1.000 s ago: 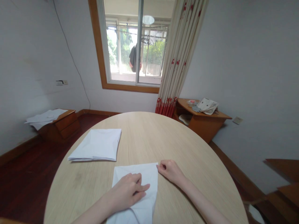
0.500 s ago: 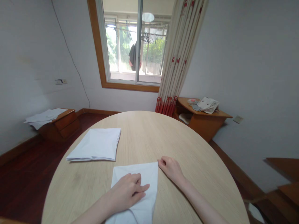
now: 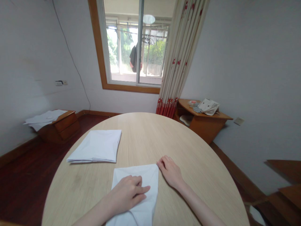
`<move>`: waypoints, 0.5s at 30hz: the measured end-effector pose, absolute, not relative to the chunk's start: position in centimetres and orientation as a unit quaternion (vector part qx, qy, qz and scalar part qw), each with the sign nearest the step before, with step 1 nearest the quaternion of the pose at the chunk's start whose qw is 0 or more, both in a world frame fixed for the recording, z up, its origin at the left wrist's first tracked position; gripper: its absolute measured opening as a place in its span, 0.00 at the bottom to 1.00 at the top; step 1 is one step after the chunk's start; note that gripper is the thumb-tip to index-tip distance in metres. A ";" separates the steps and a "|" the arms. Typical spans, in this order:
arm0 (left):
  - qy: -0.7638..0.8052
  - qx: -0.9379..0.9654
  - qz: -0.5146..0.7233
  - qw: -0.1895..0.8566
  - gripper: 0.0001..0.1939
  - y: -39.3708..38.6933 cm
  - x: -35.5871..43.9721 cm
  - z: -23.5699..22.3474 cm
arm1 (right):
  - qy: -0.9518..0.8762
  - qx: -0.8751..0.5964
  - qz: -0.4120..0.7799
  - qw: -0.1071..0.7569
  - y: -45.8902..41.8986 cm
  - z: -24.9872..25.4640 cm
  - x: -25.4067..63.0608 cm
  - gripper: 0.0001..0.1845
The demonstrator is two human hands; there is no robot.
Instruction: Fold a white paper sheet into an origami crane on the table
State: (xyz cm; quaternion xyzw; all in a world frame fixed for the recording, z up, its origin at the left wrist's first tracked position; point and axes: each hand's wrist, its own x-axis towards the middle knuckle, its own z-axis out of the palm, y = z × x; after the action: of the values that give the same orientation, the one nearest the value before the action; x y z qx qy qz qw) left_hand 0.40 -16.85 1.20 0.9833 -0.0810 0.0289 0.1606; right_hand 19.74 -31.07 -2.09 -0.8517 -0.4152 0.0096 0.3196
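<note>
White folded sheet [image 3: 147, 179] under a relaxed left hand [image 3: 127, 194], lower centre of the frame.
The left hand lies flat on it, fingers loose, grasping nothing; the open right hand [image 3: 170, 172] rests on the pale wood bench [image 3: 188, 157], fingertips touching the sheet's right edge. The sheet's long axis points toward the person; a folded white stack [image 3: 95, 146] lies to its upper left.

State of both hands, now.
Left hand: open, flat on the folded white sheet, holding nothing.
Right hand: open, on the wooden tabletop at the sheet's edge, holding nothing.
</note>
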 end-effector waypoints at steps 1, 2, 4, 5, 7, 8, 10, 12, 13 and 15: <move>-0.082 0.984 0.032 0.156 0.13 -16.8 0.4 1.1 | -0.411 -0.847 0.022 0.336 -31.1 -2.0 19.6 0.12; -0.083 0.984 0.036 0.151 0.12 -16.8 0.5 0.9 | -0.406 -0.841 0.035 0.355 -31.0 -1.9 19.5 0.11; -0.080 0.985 0.044 0.147 0.11 -16.8 0.7 0.6 | -0.393 -0.827 0.060 0.396 -30.9 -1.9 19.4 0.09; -0.076 0.985 0.048 0.148 0.11 -16.9 0.8 0.5 | -0.388 -0.818 0.075 0.418 -30.8 -1.9 19.4 0.09; -0.063 0.984 0.055 0.156 0.10 -16.9 1.1 0.1 | -0.376 -0.796 0.106 0.462 -30.5 -2.1 19.3 0.10; -0.056 0.983 0.058 0.165 0.10 -17.0 1.3 0.0 | -0.369 -0.784 0.122 0.484 -30.4 -2.2 19.3 0.12; -0.041 0.981 0.063 0.181 0.08 -17.2 1.7 -0.1 | -0.350 -0.760 0.150 0.527 -30.1 -2.4 19.2 0.16; -0.026 0.979 0.076 0.185 0.05 -17.4 2.2 0.0 | -0.327 -0.737 0.174 0.566 -29.9 -2.4 19.1 0.20; -0.020 0.979 0.086 0.184 0.04 -17.6 2.4 0.1 | -0.315 -0.726 0.185 0.582 -29.9 -2.4 19.0 0.21; -0.001 0.975 0.112 0.191 0.03 -17.9 2.8 0.6 | -0.297 -0.706 0.206 0.609 -29.9 -2.1 18.8 0.23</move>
State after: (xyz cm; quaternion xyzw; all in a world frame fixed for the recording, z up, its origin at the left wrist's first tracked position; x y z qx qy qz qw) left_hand 2.76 -17.88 0.61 0.9751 -0.0012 0.1121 0.1912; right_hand 18.85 -29.90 -2.06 -0.7063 -0.2966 0.2064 0.6087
